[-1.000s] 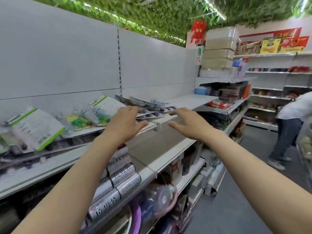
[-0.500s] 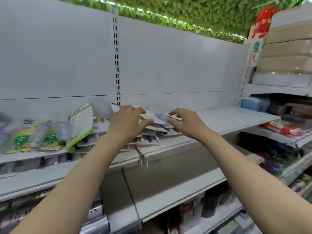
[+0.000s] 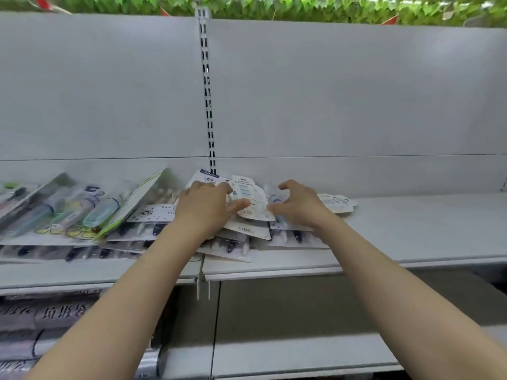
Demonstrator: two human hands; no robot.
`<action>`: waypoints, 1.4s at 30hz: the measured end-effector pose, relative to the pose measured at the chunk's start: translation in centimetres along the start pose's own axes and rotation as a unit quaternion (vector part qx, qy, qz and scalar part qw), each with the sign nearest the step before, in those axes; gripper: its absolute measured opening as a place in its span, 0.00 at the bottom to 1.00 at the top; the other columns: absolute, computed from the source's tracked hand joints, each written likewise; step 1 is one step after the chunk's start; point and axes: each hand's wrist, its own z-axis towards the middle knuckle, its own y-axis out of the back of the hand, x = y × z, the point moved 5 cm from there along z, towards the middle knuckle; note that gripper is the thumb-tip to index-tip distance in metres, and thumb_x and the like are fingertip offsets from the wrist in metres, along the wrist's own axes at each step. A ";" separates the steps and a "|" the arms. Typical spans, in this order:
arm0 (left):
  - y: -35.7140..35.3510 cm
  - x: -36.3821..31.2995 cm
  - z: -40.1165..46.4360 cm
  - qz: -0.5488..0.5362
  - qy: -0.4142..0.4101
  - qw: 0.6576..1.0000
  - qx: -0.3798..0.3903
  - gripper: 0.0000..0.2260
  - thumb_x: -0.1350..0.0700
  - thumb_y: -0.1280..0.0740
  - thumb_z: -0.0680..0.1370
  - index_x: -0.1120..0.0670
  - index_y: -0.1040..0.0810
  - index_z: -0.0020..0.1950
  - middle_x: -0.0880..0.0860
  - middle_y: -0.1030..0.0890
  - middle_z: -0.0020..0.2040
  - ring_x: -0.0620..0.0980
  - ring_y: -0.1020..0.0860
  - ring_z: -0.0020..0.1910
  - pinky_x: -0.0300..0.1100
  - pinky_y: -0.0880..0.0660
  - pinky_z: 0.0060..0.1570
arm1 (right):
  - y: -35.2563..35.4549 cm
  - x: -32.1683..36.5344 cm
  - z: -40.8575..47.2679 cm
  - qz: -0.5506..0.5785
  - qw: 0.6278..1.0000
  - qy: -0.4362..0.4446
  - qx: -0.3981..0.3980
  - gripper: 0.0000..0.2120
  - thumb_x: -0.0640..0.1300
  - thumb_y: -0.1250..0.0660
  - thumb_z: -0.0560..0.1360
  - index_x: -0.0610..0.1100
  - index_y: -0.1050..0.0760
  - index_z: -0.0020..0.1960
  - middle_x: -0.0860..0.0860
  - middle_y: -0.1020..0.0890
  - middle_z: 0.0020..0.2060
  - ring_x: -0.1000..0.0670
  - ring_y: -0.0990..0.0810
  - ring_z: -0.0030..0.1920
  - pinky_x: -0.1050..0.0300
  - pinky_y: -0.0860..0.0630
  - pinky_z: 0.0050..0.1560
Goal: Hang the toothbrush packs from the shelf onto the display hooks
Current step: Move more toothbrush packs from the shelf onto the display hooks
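— Head view: where are the packs?
— Piled on the shelf.
— Hands?
— Left hand pinches the top pack; right hand hovers beside it, fingers curled, holding nothing.

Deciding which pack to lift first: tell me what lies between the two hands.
In the head view, a white card-backed toothbrush pack with a barcode lies between the left hand and right hand, atop the pile.
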 end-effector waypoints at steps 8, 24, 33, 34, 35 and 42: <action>-1.6 -2.2 1.6 0.040 0.063 0.997 0.023 0.36 0.25 0.48 0.74 0.51 0.31 0.69 0.55 0.21 0.62 0.58 0.28 0.64 0.52 0.31 0.57 | 1.7 -1.7 1.1 0.298 0.954 0.020 -0.023 0.25 0.44 0.27 0.76 0.48 0.30 0.71 0.48 0.18 0.53 0.49 0.19 0.56 0.52 0.25 0.52; -3.1 -4.9 4.3 -0.213 0.073 0.974 -0.006 0.31 0.46 0.22 0.68 0.57 0.28 0.65 0.51 0.20 0.57 0.54 0.21 0.56 0.46 0.25 0.50 | 2.5 -3.1 0.0 0.363 0.928 0.058 -0.055 0.21 0.39 0.26 0.74 0.47 0.24 0.66 0.48 0.15 0.51 0.48 0.15 0.53 0.52 0.19 0.52; -1.8 -6.5 2.5 -0.500 0.072 0.858 -0.098 0.08 0.53 0.28 0.76 0.53 0.23 0.53 0.49 0.17 0.47 0.47 0.17 0.44 0.44 0.19 0.42 | 3.5 -1.7 -2.4 0.402 0.907 0.111 -0.060 0.16 0.35 0.28 0.76 0.45 0.21 0.63 0.52 0.14 0.50 0.54 0.15 0.50 0.60 0.19 0.50; -2.0 -6.8 2.1 -0.535 0.075 0.838 -0.081 0.09 0.53 0.28 0.77 0.53 0.23 0.55 0.51 0.16 0.49 0.48 0.17 0.45 0.45 0.19 0.44 | 3.4 -1.6 -2.7 0.405 0.905 0.118 -0.061 0.16 0.35 0.29 0.76 0.45 0.21 0.62 0.52 0.14 0.50 0.54 0.15 0.51 0.60 0.19 0.51; -2.2 -7.1 1.7 -0.568 0.076 0.817 -0.067 0.11 0.52 0.29 0.78 0.54 0.23 0.57 0.52 0.16 0.51 0.49 0.17 0.47 0.45 0.19 0.45 | 3.2 -1.5 -2.9 0.406 0.903 0.125 -0.063 0.15 0.34 0.29 0.77 0.46 0.21 0.62 0.52 0.14 0.51 0.54 0.16 0.52 0.59 0.19 0.52; -2.2 -7.2 -1.5 -0.680 0.086 0.728 -0.008 0.22 0.40 0.44 0.83 0.56 0.21 0.58 0.52 0.15 0.52 0.49 0.17 0.52 0.48 0.20 0.49 | 1.1 -0.3 -4.5 0.438 0.886 0.143 -0.042 0.14 0.36 0.31 0.79 0.50 0.22 0.61 0.52 0.15 0.54 0.52 0.17 0.57 0.55 0.19 0.57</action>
